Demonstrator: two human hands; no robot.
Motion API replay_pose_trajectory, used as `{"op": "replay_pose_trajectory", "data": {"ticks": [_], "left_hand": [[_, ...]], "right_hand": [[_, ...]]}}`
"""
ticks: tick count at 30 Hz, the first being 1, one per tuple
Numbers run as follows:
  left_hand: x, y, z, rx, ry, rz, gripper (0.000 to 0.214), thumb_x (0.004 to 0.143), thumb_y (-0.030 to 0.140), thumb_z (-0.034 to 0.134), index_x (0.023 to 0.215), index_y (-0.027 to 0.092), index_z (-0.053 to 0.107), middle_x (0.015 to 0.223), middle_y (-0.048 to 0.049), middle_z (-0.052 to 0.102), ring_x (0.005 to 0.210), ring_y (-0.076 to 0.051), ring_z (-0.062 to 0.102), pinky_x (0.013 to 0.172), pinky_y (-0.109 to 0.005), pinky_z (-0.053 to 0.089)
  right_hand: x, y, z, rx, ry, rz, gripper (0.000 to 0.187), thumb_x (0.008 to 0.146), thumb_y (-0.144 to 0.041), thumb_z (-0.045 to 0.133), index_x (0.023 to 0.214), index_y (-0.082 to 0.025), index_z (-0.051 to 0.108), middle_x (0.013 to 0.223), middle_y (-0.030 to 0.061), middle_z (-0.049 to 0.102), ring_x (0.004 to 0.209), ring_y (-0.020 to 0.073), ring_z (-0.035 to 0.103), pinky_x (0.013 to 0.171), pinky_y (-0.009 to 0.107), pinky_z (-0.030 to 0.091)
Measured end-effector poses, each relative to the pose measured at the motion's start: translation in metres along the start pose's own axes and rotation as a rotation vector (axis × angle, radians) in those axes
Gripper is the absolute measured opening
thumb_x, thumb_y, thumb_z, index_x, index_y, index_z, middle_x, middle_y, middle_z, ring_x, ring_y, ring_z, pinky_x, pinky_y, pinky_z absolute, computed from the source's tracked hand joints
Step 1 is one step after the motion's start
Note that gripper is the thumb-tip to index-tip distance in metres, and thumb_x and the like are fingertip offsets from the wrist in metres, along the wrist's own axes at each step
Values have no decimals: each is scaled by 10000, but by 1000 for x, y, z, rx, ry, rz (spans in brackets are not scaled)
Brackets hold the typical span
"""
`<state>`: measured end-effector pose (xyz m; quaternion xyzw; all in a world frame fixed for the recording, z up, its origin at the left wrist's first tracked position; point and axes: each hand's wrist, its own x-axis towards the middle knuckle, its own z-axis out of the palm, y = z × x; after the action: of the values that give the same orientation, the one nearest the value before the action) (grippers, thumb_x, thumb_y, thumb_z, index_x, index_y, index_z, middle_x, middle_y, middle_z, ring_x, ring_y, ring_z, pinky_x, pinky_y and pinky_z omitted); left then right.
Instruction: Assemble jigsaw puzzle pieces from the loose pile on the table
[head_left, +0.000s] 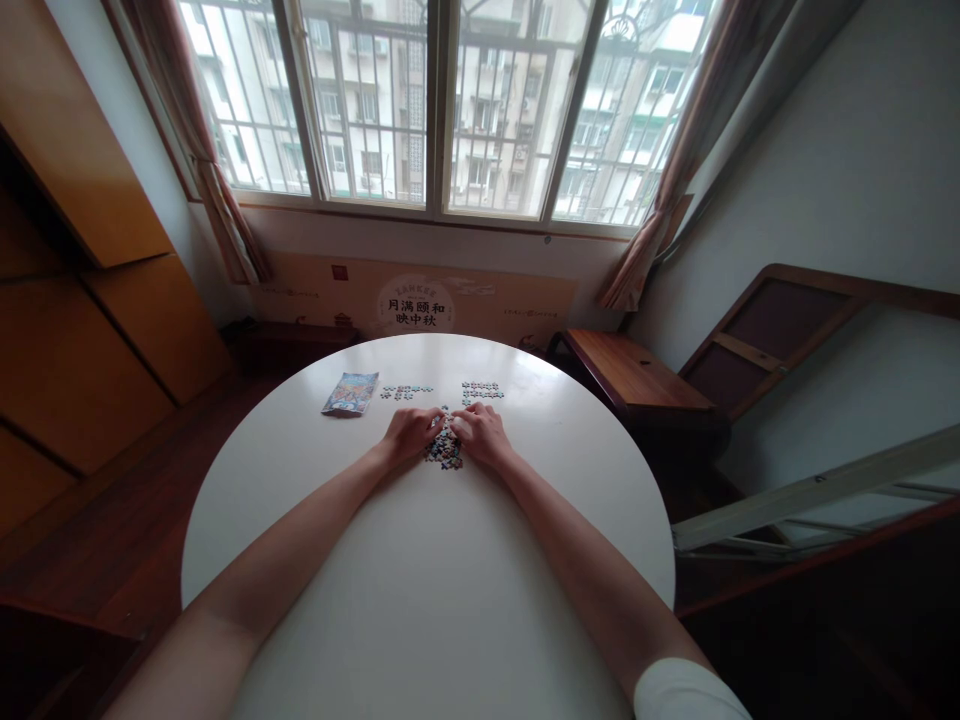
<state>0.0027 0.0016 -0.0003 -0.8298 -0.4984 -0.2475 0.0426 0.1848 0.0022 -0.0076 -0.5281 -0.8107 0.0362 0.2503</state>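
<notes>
A small heap of jigsaw puzzle pieces (444,455) lies on the white round table (420,590), between my two hands. My left hand (411,432) rests at the heap's left side, fingers curled and thumb and forefinger close together over the pieces. From the right, my right hand (482,432) reaches in the same way, its fingertips bent inward at the heap's upper edge. Whatever either hand pinches is too small to make out. Beyond the left hand are rows of sorted puzzle pieces (405,391); another group of sorted pieces (481,390) lies beyond the right hand.
A colourful printed packet (351,394) lies left of the rows on the table. Past the table's right edge stands a wooden bench-like seat (637,370). Orange-brown cabinets (97,330) line the left, and a barred window (435,110) is ahead above a printed cardboard panel (487,290).
</notes>
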Motion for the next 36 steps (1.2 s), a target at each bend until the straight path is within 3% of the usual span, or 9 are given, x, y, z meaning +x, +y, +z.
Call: {"op": "replay_pose_trajectory", "data": {"ticks": [9,14,28,36], "left_hand": [[0,-1,3,21,21,6,349,878,417,384,901,221,672,621,-21,639,590,-142,571,574,-225,318],[0,-2,3,23,17,3,354,876,420,385,905,214,671,634,-27,645,591,-141,570,573,-225,316],[0,-2,5,7,-1,-17,351,872,418,385,915,215,669,649,-35,652,609,-143,576,599,-225,333],[0,-1,3,2,-4,-15,348,870,417,391,910,214,670,644,-34,649,608,-142,577,604,-224,340]], "right_hand": [[0,1,0,34,58,39,228,844,-329,505,961,-242,681,987,61,564,938,202,467,831,316,347],[1,3,2,14,61,64,284,824,-317,527,1075,-239,636,1002,73,561,947,218,462,819,321,353],[3,5,3,51,62,104,187,803,-316,560,914,-206,663,976,63,561,939,199,463,831,300,355],[4,7,3,50,46,109,225,820,-297,534,993,-225,658,997,61,559,948,198,464,838,295,352]]}}
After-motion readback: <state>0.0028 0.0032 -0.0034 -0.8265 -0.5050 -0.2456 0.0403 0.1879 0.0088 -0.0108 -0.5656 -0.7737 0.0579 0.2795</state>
